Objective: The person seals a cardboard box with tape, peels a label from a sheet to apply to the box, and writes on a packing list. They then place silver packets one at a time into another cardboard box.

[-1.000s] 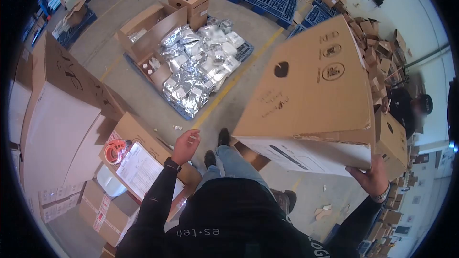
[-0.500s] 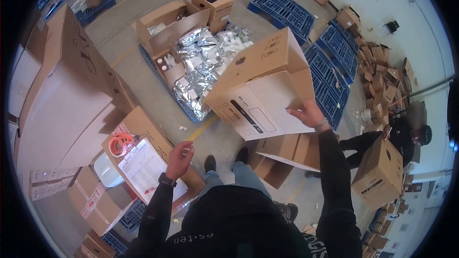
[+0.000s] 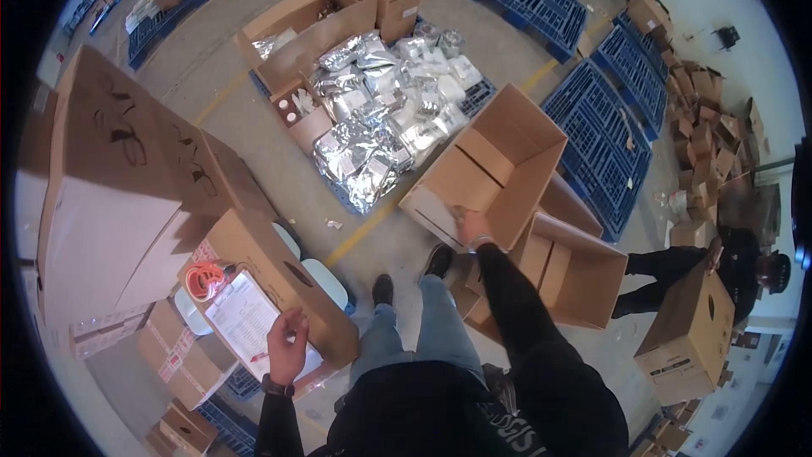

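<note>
My right hand [image 3: 474,227] grips the near rim of an open cardboard box [image 3: 531,171], whose inside faces up toward me. Its fingers are partly blurred, hooked over the wall. The box is tilted beside a pallet load of silver foil pouches [image 3: 359,156]. My left hand [image 3: 288,343], loosely curled and holding nothing I can see, hovers over a clipboard [image 3: 245,313] with a printed sheet. A red pen [image 3: 259,357] lies on that sheet. Next to the clipboard, a roll of orange tape [image 3: 205,279] sits on a closed cardboard box [image 3: 292,267].
More open boxes [image 3: 584,267] stand right of my feet. Blue pallets [image 3: 596,131] lie beyond, near a heap of empty cartons [image 3: 706,135]. At the right, a co-worker [image 3: 740,262] holds a carton [image 3: 689,334]. Tall boxes [image 3: 127,169] rise at my left.
The box in my right hand has gone from upended to lower, opening upward. My right hand has moved left and down. My left hand has shifted down and left over the clipboard.
</note>
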The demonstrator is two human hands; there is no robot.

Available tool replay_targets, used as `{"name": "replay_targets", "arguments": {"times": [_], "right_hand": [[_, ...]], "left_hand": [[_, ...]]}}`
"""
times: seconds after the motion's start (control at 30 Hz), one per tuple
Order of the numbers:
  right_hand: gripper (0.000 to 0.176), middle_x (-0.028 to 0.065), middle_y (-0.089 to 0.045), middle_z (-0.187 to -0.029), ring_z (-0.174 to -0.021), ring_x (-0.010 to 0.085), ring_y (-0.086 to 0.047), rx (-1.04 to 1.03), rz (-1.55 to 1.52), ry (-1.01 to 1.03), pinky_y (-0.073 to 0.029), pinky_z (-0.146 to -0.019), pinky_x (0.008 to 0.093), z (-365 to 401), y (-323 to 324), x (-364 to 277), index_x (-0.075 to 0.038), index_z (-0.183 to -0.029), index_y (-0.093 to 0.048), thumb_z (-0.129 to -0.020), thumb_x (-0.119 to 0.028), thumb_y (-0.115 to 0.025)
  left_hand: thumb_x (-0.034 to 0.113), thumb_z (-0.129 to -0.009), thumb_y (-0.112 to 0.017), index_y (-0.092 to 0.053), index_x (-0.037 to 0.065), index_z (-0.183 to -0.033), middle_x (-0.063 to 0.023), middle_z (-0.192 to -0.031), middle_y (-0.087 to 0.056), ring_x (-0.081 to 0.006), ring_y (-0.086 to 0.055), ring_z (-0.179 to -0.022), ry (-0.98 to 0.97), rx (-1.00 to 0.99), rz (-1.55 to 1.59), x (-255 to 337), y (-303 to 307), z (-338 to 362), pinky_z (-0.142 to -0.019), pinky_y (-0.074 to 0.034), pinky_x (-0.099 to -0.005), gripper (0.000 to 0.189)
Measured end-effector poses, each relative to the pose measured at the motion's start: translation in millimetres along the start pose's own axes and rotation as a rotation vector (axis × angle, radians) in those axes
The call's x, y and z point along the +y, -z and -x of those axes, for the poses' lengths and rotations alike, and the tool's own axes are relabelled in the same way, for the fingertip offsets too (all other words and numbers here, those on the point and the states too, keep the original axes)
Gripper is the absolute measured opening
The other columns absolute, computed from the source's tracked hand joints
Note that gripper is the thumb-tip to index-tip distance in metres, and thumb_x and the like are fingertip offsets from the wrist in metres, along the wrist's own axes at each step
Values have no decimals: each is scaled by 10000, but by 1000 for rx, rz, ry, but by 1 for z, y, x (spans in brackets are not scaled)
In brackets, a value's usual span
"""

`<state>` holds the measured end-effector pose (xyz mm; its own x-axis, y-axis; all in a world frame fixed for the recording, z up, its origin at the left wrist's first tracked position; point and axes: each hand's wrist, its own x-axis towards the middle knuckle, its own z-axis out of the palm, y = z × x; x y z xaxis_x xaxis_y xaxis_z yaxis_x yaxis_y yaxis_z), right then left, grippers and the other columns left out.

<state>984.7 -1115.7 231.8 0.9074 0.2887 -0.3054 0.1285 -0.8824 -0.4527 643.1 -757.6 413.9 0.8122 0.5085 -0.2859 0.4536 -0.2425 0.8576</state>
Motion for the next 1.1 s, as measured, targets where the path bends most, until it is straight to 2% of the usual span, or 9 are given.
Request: {"name": "replay_targets", "arguments": {"times": [0.1,0.2,0.5,0.67,0.73,0.8,0.93,1.07,1.1], "right_hand": [[331,215,-715,-1077,-1019,411,-673,-238,-1,42,-529,-930,479,-26,-78,11,-124,-1236,-685,-945,-240,-582],[336,226,-709,-1076,-1022,421,-667,-203,-205,53,-523,-935,493,-14,-123,48,-99,-1243,-669,-943,-221,-581],[538,222,-661,-1266,-1205,385,-614,-309,-266,-306,-477,-1042,456,-16,-176,155,-59,-1311,-615,-919,-425,-661],[733,263,-660,-1257,-1213,377,-617,-206,-497,-488,-478,-1033,419,-121,-222,148,45,-1318,-580,-932,-576,-634],[738,241,-688,-1211,-1171,379,-647,-230,-656,-585,-500,-994,403,-179,-236,128,64,-1290,-581,-912,-563,-676],[697,225,-718,-1087,-1052,330,-708,95,-662,-480,-538,-927,392,-225,-313,129,68,-1241,-592,-895,-524,-718],[738,285,-691,-1168,-1148,411,-652,-20,-559,-716,-502,-977,453,-272,-379,116,106,-1153,-640,-860,-568,-712],[579,255,-711,-1111,-1097,368,-685,-248,-792,-713,-525,-932,443,-284,-319,43,93,-1117,-635,-882,-424,-746],[541,250,-711,-1106,-1091,355,-689,-334,-891,-696,-528,-928,436,-288,-309,31,81,-1127,-632,-888,-389,-751]], "left_hand": [[107,-971,-658,-654,10,-1191,-60,-955,-705,-123,-653,-833,43,5,-50,24,-20,-3,-743,-527,-280,241],[108,-975,-666,-650,17,-1187,-41,-937,-691,-107,-651,-836,131,15,-86,32,-53,-10,-747,-529,-277,232],[115,-965,-695,-639,38,-1229,-34,-1020,-696,-113,-668,-879,206,-317,-21,9,-207,-107,-772,-540,-277,280],[185,-915,-751,-625,31,-1244,-81,-1028,-677,-179,-666,-856,136,-359,-137,-130,-274,-255,-781,-544,-329,384],[242,-839,-797,-559,35,-1333,-153,-1183,-631,-309,-644,-1018,-54,-255,-475,-201,-310,-323,-885,-530,-430,586],[287,-753,-837,-435,58,-1449,-197,-1320,-547,-411,-547,-1199,-104,-125,-651,-241,-348,-383,-976,-485,-509,836],[331,-623,-930,-298,64,-1529,-199,-1370,-525,-385,-535,-1270,-5,-2,-789,-280,-397,-461,-996,-486,-519,1136],[423,-527,-982,-347,0,-1486,-209,-1238,-645,-386,-647,-1117,406,-410,-192,-319,-377,-518,-949,-528,-488,1226],[438,-529,-979,-375,-11,-1464,-210,-1194,-663,-381,-660,-1090,294,-394,-240,-336,-367,-519,-930,-535,-478,1201]]}}
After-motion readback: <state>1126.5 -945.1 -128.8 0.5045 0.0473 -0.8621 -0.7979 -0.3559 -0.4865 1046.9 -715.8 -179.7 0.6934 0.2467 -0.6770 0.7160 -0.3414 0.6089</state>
